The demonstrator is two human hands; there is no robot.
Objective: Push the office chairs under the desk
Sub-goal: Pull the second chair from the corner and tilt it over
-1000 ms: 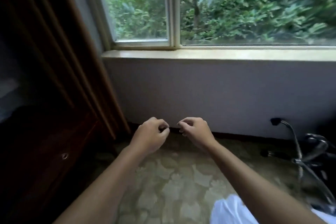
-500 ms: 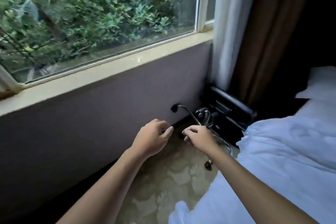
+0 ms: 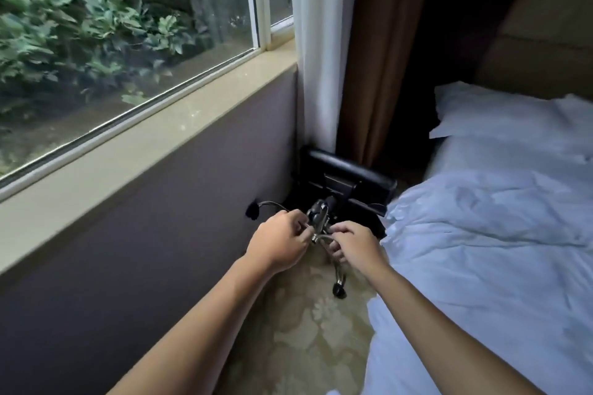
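A black office chair (image 3: 349,181) lies tipped on its side in the corner between the window wall and the bed. Its chrome star base (image 3: 317,216) points toward me, with one caster (image 3: 339,292) on the floor and another (image 3: 252,212) near the wall. My left hand (image 3: 279,242) is closed around a chrome leg on the left of the hub. My right hand (image 3: 356,245) is closed around a chrome leg on the right. No desk is in view.
A bed with white bedding (image 3: 500,234) and a pillow (image 3: 513,115) fills the right side. The window wall and sill (image 3: 160,138) run along the left. Curtains (image 3: 340,42) hang behind the chair. A narrow strip of patterned carpet (image 3: 308,330) lies between wall and bed.
The view has swung right from the cabinet side to the bed corner. Both hands have moved forward from empty air onto the tipped chair's chrome base legs.
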